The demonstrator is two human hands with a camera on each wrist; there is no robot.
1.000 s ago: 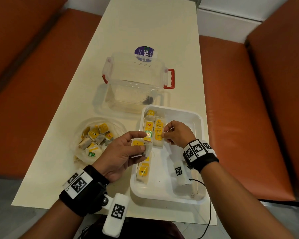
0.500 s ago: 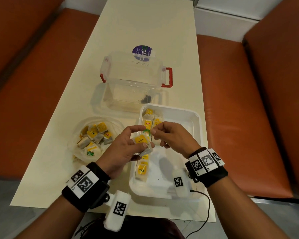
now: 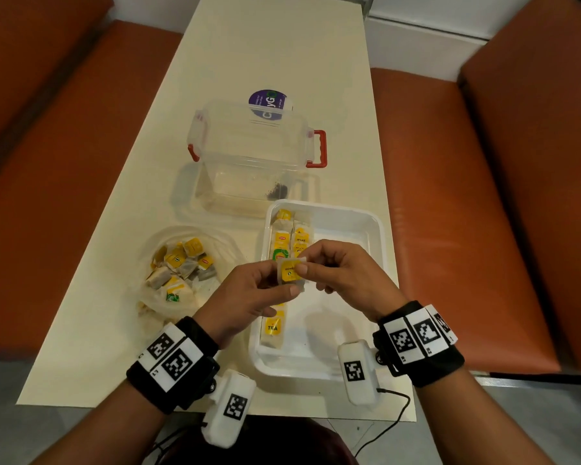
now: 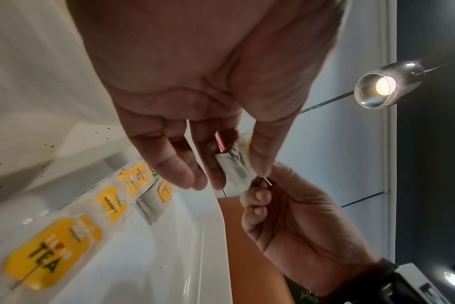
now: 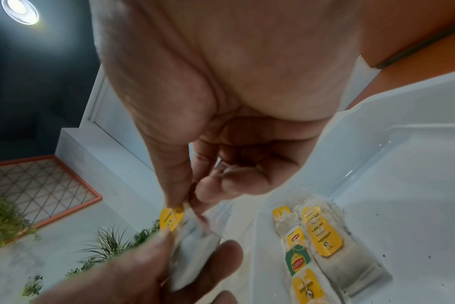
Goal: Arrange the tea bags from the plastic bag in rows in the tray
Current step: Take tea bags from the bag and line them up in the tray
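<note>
A tea bag [image 3: 289, 270] with a yellow tag is held in the air over the left part of the white tray [image 3: 376, 226]. My left hand [image 3: 249, 293] pinches its lower side, and my right hand [image 3: 332, 270] pinches its top edge. The same tea bag [image 4: 238, 168] shows between my left thumb and fingers in the left wrist view, and the tea bag [image 5: 173, 220] shows by its yellow tag in the right wrist view. Two rows of tea bags [image 3: 287, 236] lie along the tray's left wall. The clear plastic bag [image 3: 178, 266] with several tea bags sits left of the tray.
A clear plastic box [image 3: 252, 159] with red latches stands behind the tray on the cream table [image 3: 249, 45]. Orange benches [image 3: 450, 196] flank the table on both sides. The tray's right half [image 3: 346, 236] holds no tea bags.
My right hand left the tray's rows and came to the tea bag in my left hand. Both hands now hold it together, a little higher and nearer me.
</note>
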